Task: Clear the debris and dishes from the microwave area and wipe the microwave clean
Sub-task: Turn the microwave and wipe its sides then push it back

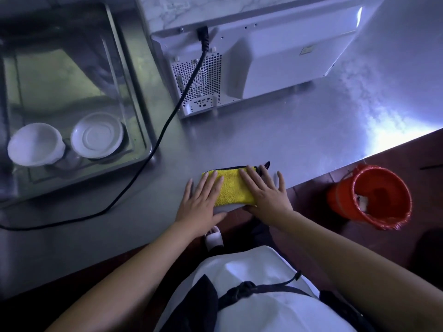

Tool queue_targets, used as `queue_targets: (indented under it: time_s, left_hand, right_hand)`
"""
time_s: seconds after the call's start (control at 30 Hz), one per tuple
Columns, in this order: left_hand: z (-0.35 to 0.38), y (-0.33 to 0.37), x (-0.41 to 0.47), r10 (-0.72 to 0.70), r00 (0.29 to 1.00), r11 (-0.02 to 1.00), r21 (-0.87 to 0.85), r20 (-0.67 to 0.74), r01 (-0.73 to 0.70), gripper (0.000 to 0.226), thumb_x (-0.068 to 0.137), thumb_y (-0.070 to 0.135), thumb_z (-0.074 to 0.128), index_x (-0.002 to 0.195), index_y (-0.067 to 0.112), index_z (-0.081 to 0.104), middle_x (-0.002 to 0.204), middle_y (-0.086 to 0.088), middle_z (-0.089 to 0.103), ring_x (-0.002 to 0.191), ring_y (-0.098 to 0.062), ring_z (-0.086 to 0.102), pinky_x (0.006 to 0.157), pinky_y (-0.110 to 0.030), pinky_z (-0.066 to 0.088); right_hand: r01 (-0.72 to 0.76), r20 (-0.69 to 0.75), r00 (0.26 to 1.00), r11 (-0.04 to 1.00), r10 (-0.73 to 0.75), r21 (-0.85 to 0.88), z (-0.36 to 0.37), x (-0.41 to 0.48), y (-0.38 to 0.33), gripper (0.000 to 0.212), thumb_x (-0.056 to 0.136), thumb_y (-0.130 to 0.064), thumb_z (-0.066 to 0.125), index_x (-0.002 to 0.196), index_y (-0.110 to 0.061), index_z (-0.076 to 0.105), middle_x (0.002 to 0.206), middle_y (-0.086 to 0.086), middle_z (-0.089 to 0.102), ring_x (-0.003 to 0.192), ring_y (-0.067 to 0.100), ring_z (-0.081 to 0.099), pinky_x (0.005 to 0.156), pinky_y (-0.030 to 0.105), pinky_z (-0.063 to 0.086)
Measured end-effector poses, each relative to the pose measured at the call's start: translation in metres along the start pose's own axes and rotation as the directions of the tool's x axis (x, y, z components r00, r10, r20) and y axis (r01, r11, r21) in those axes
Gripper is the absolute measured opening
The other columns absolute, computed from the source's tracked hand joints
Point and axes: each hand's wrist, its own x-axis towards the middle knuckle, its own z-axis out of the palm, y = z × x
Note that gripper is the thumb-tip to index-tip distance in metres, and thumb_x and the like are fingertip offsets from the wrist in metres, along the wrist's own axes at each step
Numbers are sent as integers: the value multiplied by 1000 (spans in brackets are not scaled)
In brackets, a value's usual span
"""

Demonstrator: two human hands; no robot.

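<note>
A folded yellow cloth [232, 188] lies at the front edge of the steel counter [299, 140]. My left hand [202, 200] presses flat on its left part with straight fingers. My right hand [263, 190] lies flat on its right part, fingers spread. The white microwave [263, 56] stands behind on the counter with its back panel and vent grille facing me. A white bowl [36, 144] and a white plate [97, 135] sit in the steel sink [134, 75] at the left.
The microwave's black power cord [153, 149] runs from its back down across the counter to the left edge. An orange bucket [374, 197] with a plastic liner stands on the floor at the right, below the counter edge.
</note>
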Motion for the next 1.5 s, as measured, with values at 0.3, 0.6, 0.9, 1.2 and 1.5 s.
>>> queue_targets:
  time_s: [0.3, 0.6, 0.9, 1.2, 1.5]
  left_hand:
    - [-19, 2, 4, -28, 998, 993, -113, -54, 22, 83, 88, 34, 58, 159, 27, 16, 167, 10, 4, 154, -11, 5, 121, -48, 3]
    - [-122, 11, 25, -103, 987, -37, -992, 126, 123, 13, 87, 18, 73, 99, 12, 75, 93, -5, 75, 85, -17, 69, 73, -25, 55]
    - [-168, 62, 46, -142, 990, -115, -993, -26, -42, 23, 85, 7, 74, 106, 11, 67, 91, -2, 77, 85, -17, 72, 72, -23, 56]
    - [-256, 98, 78, 130, 971, 294, -927, -200, -230, 37, 74, 20, 82, 99, 23, 55, 80, -4, 69, 73, -15, 60, 68, -30, 48]
    - [-281, 132, 113, 63, 902, 788, -533, -428, -308, 33, 76, 30, 84, 92, 39, 56, 98, 15, 65, 90, 2, 60, 74, -17, 49]
  right_hand:
    - [-43, 125, 992, 978, 18, 202, -27, 1, 5, 75, 88, -40, 54, 156, -41, 21, 165, -14, 18, 155, 16, 5, 120, 56, -2]
    - [-228, 182, 958, 206, 221, 952, -151, -17, 25, 14, 71, -22, 68, 79, -12, 73, 61, -4, 60, 54, 11, 56, 46, 20, 41]
    - [-327, 366, 924, -267, 111, 907, -166, -50, 66, 54, 61, -25, 76, 110, -3, 73, 100, 18, 72, 86, 31, 70, 73, 38, 58]
    - [-79, 119, 972, 195, -202, 978, -221, -43, 116, 44, 82, -21, 74, 125, -13, 67, 118, 19, 70, 111, 29, 66, 98, 35, 51]
    - [288, -289, 957, 134, -16, 948, -251, -13, 130, 26, 89, 1, 69, 111, -13, 76, 107, 9, 77, 105, 23, 71, 93, 34, 56]
